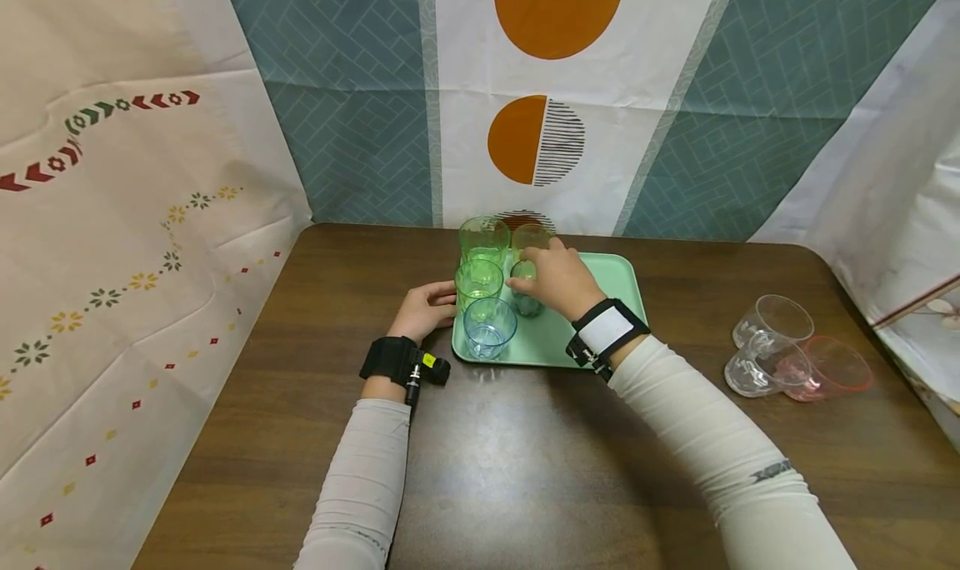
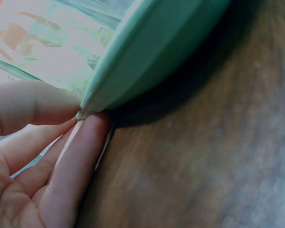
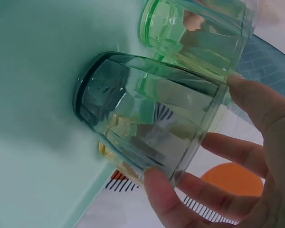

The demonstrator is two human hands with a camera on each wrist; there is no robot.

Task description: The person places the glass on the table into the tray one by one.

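Teal-grey and see-through, the dark tumbler [image 3: 147, 104] sits between the fingers [image 3: 228, 194] of the right hand [image 1: 562, 278], which reach down over it from above. They are spread just about as wide as its mouth: one fingertip rests at one side of the rim, another against the opposite side, with the remaining two along the rim between. They grip only the mouth end, so the walls and thick base stay clear of the fingers. That base is down at the surface of the pale green tray [image 1: 611, 282]; whether it touches cannot be told.

Close by on the tray, the near green glass [image 1: 478, 282] and the rear green glass [image 1: 483, 241] stand to the left of the held tumbler, the yellow glass [image 1: 531, 237] behind it, and the blue glass [image 1: 489, 330] toward the front left corner.

At the tray's left edge, the left hand [image 1: 427, 307] pinches the rim, its fingertips nearly together with the thin edge caught between them.

Well apart, on the right side of the table [image 1: 487, 470], two clear glasses [image 1: 772, 316] and a red-rimmed glass [image 1: 836, 370] are clustered together.
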